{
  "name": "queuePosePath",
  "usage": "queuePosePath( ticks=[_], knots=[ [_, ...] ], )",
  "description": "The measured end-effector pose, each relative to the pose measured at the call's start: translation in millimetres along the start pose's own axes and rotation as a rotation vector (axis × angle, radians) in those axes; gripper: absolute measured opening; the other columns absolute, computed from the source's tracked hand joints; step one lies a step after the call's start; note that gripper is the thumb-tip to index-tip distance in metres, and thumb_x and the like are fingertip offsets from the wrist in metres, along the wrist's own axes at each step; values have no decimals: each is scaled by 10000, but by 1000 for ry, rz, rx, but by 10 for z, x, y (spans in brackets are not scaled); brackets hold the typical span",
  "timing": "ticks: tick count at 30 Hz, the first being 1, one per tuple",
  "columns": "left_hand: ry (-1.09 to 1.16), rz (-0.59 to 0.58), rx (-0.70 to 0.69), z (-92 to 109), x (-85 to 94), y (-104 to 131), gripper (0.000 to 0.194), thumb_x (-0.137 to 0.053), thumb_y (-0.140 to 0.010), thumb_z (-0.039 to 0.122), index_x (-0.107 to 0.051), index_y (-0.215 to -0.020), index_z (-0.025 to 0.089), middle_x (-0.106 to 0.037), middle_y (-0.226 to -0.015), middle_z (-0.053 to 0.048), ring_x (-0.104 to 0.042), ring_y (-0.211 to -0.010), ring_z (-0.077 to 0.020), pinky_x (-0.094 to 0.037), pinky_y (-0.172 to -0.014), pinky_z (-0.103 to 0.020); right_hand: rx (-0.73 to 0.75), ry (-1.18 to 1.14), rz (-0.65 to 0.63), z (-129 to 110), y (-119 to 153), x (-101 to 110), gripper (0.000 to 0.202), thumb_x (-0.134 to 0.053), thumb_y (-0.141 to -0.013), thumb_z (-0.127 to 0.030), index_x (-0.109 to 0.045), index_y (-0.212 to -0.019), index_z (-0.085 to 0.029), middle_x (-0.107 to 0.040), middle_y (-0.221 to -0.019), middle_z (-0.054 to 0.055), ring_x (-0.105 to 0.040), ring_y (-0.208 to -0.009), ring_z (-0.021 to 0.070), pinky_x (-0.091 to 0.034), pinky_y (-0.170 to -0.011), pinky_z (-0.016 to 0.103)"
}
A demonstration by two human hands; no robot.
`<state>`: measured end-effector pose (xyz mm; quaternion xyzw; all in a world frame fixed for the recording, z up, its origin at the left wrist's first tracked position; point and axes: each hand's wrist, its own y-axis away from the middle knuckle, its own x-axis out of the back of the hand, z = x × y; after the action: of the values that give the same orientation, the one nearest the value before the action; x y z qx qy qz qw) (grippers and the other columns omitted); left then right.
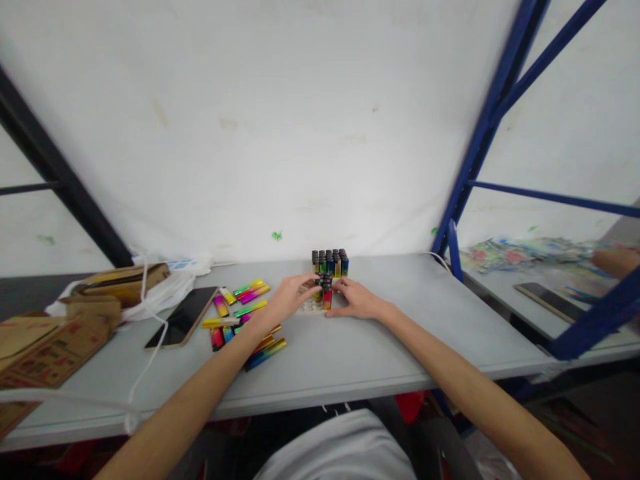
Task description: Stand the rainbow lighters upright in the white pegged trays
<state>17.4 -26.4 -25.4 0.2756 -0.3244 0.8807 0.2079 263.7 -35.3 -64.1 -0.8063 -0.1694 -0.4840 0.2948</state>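
A small, pale tray with round holes lies on the table in front of me. Several upright lighters with black tops stand in its right part, a red one in front. My left hand reaches in from the left, thumb and fingers pinched on a lighter at the tray; its lower part is partly hidden. From the other side, my right hand grips the tray's right end, thumb at the front corner and fingers behind, close against the standing lighters.
A block of upright lighters stands behind, near the wall. Loose shiny lighters lie left, beside a dark phone, a white cable and cardboard boxes. A blue rack post rises right; past it, another person's hand shows.
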Motion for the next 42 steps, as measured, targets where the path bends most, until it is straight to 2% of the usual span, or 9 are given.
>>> queuePosePath(
  ticks=[9,15,18,21,24,27,30,36,42],
  knots=[
    [-21,-46,101,-9,-17,65,310,-599,-954,439,-707,-1094,184,-808,-959,-92,-762,-874,-250,-584,-808,-335,-38,15,23,-55,-17,-8,762,-823,-759,-689,-662,-1265,-142,-639,-1139,145,-632,-1005,308,-533,-918,451],
    [-267,-68,99,-61,-44,34,243,-632,-934,378,-728,-1001,165,-777,-885,-100,-717,-799,-249,-524,-754,-331,-47,21,21,-60,-28,-22,793,-819,-761,-693,-650,-1298,-135,-635,-1150,146,-629,-1015,306,-526,-917,445],
    [-314,-41,82,-80,-15,50,340,-688,-900,454,-746,-1038,148,-772,-961,-123,-709,-856,-264,-527,-804,-350,-19,7,19,-38,-19,-15,766,-799,-782,-698,-656,-1299,-152,-634,-1135,135,-630,-1017,300,-529,-912,428],
    [-332,43,73,-141,186,89,440,-652,-915,554,-750,-1083,159,-773,-1047,-122,-706,-958,-270,-522,-913,-368,-22,-5,13,-24,-11,-8,751,-793,-796,-688,-656,-1297,-147,-631,-1152,143,-635,-1012,299,-534,-916,428],
    [-472,126,162,-289,566,159,446,-563,-958,540,-755,-1077,155,-774,-1086,-133,-700,-1013,-277,-496,-986,-385,-31,1,10,-14,-9,-11,731,-789,-801,-686,-665,-1270,-139,-631,-1155,150,-636,-1004,301,-536,-912,436],
    [-666,95,370,-497,974,272,477,-588,-919,518,-748,-1168,144,-780,-1083,-140,-700,-1021,-317,-495,-965,-416,-16,5,9,1,-13,-23,730,-774,-807,-700,-666,-1264,-141,-630,-1157,150,-633,-1009,301,-535,-920,437],
    [-712,7,533,-668,1232,383,533,-622,-862,563,-757,-1174,153,-786,-1056,-139,-710,-993,-337,-516,-891,-407,-5,1,14,20,-18,-41,738,-754,-814,-718,-662,-1269,-144,-630,-1160,146,-633,-1009,295,-537,-920,428],
    [-605,-107,512,-689,1246,423,450,-710,-740,554,-799,-1013,206,-796,-996,-122,-730,-941,-320,-532,-862,-355,1,21,15,48,-23,-63,749,-760,-804,-722,-672,-1252,-129,-629,-1165,155,-637,-1018,305,-541,-921,437],
    [-652,-141,497,-626,1166,402,397,-631,-796,517,-802,-970,204,-801,-985,-124,-727,-950,-311,-516,-871,-345,-9,30,9,43,-25,-54,753,-759,-806,-723,-666,-1247,-120,-635,-1158,159,-636,-1021,308,-540,-915,435]
  ],
)
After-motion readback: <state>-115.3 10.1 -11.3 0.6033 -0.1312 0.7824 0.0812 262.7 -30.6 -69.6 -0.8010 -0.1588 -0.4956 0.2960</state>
